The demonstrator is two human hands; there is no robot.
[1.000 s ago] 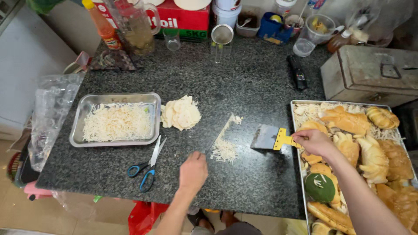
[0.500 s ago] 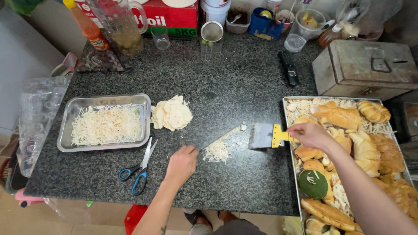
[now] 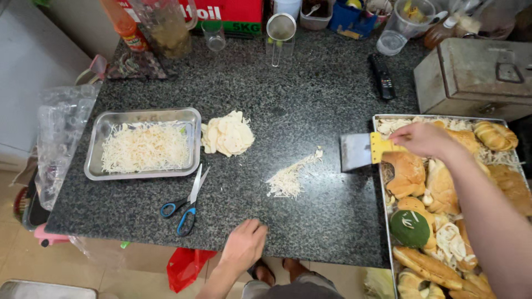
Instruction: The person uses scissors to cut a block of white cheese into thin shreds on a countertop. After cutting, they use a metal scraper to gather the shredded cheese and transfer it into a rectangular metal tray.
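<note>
My right hand (image 3: pixel 424 139) grips the yellow handle of a metal scraper (image 3: pixel 357 150), its blade held over the dark granite counter (image 3: pixel 310 99) beside a large tray of breads (image 3: pixel 382 182). My left hand (image 3: pixel 244 243) rests at the counter's near edge, fingers loosely curled, holding nothing. Between the hands lies a small streak of shredded cheese (image 3: pixel 288 178). Further left are a pile of pale slices (image 3: pixel 227 134) and a steel tray of shredded cheese (image 3: pixel 143 147).
Blue-handled scissors (image 3: pixel 185 202) lie in front of the steel tray. A grey metal box (image 3: pixel 476 75), a black remote (image 3: pixel 382 76), cups, bottles and jars line the back. Clear plastic bags (image 3: pixel 61 133) hang over the left end.
The view shifted, so everything sits a bit differently. My left hand drew back to the near edge of the counter. The scraper stays by the bread tray in my right hand.
</note>
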